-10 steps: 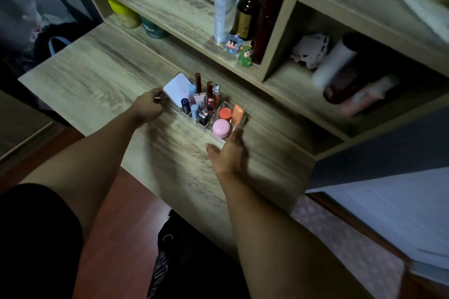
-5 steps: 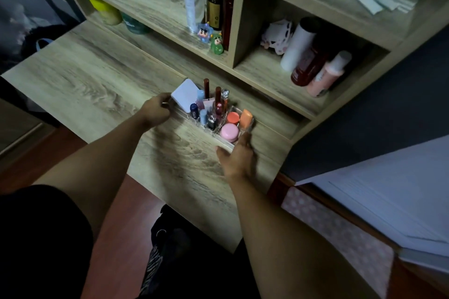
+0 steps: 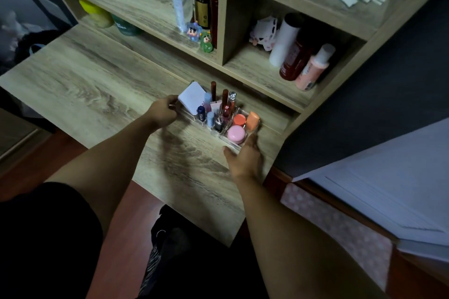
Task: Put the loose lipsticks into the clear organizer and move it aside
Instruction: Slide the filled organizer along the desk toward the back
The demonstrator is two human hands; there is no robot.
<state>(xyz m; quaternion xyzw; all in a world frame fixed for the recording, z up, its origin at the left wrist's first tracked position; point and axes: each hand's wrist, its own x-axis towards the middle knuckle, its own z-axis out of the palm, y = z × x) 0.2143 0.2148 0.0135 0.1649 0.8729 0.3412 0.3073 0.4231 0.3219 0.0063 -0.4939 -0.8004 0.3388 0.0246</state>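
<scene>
We find the loading step complete as far as the view shows. The clear acrylic compartmented organizer (image 3: 239, 144) stands on the wood-grain tabletop (image 3: 80, 85), slightly right of frame centre, just in front of the lower shelf (image 3: 262, 75). The upright lipstick tubes in red, blue and black (image 3: 220, 114) occupy its middle compartments. A white square compact (image 3: 192, 97) leans in its left end. A pink round jar (image 3: 236, 134), an orange round jar (image 3: 239, 119) and an orange capped tube (image 3: 252, 120) fill its right end. We see no loose lipstick on the bare tabletop.

The left hand (image 3: 163, 112) grips the left end of the organizer, with its fingers curled narrowly around the wall beside the compact. The right hand (image 3: 245, 159) holds the near right corner: its thumb lies along the front wall and its other fingers reach around the right side, where we cannot see their tips. We judge that the remaining work is the last part of the move aside and the release.

Compared with the frame one second ago, the organizer now sits nearer the right end of the tabletop, so we conclude that it has travelled rightward along the shelf front. Both hands keep the same grip on its two ends. The camera has also turned, and the right-hand shelf bay with the red and pink bottles (image 3: 306, 65) is now sharp rather than blurred.
</scene>
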